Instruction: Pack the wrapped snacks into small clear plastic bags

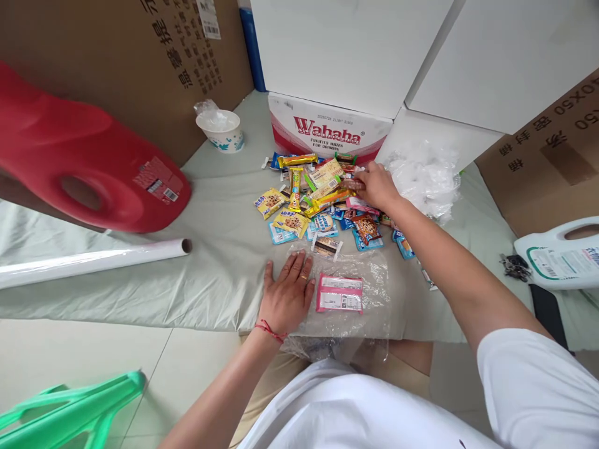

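My left hand (289,290) lies flat with its fingers stretched out, pressing the left side of a clear plastic bag (374,274) to the table. Just right of it, a pink and white packet (339,294) lies on or in the bag; I cannot tell which. Farther back is a heap of wrapped snacks, with yellow cookie packets (291,222), a red-brown cookie packet (367,228) and blue packets (322,226). At the heap's right side, my right hand (378,186) has its fingers curled on a brown snack packet (352,184). Its fingertips are partly hidden.
A red-and-white carton (327,134) stands behind the heap, and crumpled clear bags (423,178) lie to its right. A paper cup (221,132), a red jug (93,162) and a white roll (93,262) are left. A white bottle (561,254) and dark phone-like slab (547,315) sit right.
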`<state>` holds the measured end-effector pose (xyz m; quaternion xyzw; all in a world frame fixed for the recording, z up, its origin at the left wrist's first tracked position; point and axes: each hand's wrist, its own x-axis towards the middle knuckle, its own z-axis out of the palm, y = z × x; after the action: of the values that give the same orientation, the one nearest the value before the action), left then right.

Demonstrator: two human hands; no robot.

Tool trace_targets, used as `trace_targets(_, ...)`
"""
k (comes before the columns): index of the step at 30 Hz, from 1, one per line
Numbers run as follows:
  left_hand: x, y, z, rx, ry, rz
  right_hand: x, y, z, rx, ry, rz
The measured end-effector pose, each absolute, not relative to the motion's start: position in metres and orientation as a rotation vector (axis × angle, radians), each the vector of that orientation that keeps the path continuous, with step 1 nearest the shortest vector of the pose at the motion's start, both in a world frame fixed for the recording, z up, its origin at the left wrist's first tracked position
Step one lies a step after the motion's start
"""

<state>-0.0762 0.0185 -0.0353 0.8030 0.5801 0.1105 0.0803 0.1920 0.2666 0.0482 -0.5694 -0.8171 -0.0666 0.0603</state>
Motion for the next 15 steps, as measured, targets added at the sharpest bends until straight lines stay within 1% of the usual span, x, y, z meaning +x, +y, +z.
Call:
trace_targets(3, -0.076, 0.018, -0.035, 2.393, 1.734, 0.353, 0.204, 0.227, 0.057, -1.562, -2.732, -0.185)
trace_targets(7, -0.076, 0.018, -0.034, 2.386, 1.714, 0.365, 0.224, 0.196, 0.053, -1.481, -2.956, -0.041)
trace_targets(11, -0.076, 0.019, -0.034, 2.374, 1.712, 0.350, 0.240, 0.203, 0.048, -1.580, -2.682, 0.064)
trace_targets(15, -0.076, 0.018, -0.034, 2.376, 1.719, 0.338, 0.232, 0.229, 0.055, -1.500, -2.398, 0.206)
